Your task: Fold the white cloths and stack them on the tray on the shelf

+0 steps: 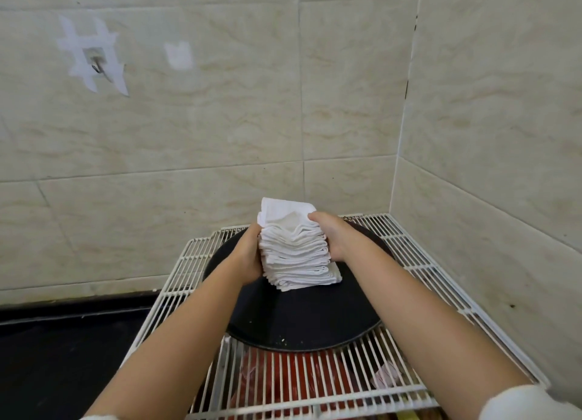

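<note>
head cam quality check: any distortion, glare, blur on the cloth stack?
Head view: wide-angle bowing bends the tile seams and the wire shelf edges; light soft and even, no glare, faint shadow on the black tray. The cloth stack is sharp, folds readable between left hand and right hand; edges softer.

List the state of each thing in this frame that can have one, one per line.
Stack of white cloths: folded, standing on the tray, leaning slightly.
Tray: flat on the wire shelf.
Left hand: grips the stack's left side.
Right hand: grips the stack's right side and top.
</note>
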